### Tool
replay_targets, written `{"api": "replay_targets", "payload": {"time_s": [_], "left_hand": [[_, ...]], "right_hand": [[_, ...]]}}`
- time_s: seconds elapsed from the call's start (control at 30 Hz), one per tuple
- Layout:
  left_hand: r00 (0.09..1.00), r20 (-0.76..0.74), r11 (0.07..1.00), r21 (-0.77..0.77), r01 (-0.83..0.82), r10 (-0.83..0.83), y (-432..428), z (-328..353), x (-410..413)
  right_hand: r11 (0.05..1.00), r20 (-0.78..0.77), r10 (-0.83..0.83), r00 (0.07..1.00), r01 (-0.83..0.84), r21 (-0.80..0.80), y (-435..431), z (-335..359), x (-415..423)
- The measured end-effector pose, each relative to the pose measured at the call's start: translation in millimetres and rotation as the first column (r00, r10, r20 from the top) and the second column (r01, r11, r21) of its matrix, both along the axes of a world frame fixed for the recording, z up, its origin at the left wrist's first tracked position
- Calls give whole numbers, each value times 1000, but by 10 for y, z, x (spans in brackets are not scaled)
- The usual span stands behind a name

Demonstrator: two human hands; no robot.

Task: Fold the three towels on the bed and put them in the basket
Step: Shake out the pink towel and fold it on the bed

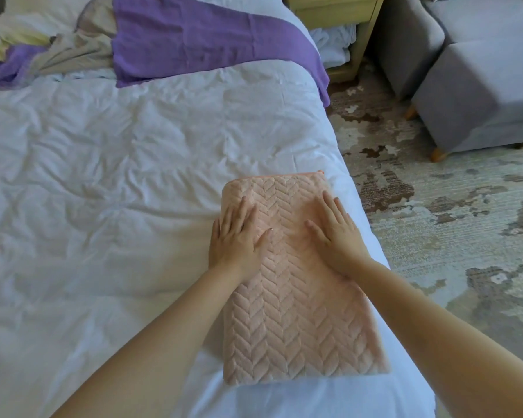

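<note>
A peach towel (pixel 296 321) with a raised leaf pattern lies folded into a long rectangle near the right edge of the bed (pixel 109 182). My left hand (pixel 236 236) lies flat on its upper left part, fingers straight and spread. My right hand (pixel 335 233) presses flat on its upper right part in the same way. A purple towel (pixel 200 40) is spread out at the far end of the bed. A beige cloth (pixel 82 52) lies crumpled to its left. No basket is in view.
A wooden nightstand (pixel 344 34) with white cloth inside stands beyond the bed's far right corner. A grey sofa and ottoman (pixel 477 98) sit on a patterned rug (pixel 453 224) to the right. Crumpled yellow and purple bedding (pixel 9 55) lies at the far left.
</note>
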State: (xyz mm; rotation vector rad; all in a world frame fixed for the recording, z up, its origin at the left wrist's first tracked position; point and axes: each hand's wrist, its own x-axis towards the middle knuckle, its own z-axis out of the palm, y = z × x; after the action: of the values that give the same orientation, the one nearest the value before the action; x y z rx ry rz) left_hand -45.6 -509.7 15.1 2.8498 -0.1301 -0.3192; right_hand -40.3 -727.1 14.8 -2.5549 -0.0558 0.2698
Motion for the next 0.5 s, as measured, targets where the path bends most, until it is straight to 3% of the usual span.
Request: {"api": "replay_targets", "payload": {"time_s": [0.13,0.27,0.33,0.5], "left_hand": [[990,-70,945,-295,-138,122,81,125,-705],[918,-321,640,-660,-394,234,160,115,-1313],[880,-426,504,-724,-471,210,143,122,-1457],[891,-389,432,-779,-455,236,129,119,-1460]], "right_hand": [[930,-183,-151,972,202,308,-92,258,-641],[746,-410,-204,889,412,523,-213,374,-1301],[733,-420,-201,885,420,535,-199,328,-1512],[728,-289,-289,912,406,553,-179,262,-1526]]}}
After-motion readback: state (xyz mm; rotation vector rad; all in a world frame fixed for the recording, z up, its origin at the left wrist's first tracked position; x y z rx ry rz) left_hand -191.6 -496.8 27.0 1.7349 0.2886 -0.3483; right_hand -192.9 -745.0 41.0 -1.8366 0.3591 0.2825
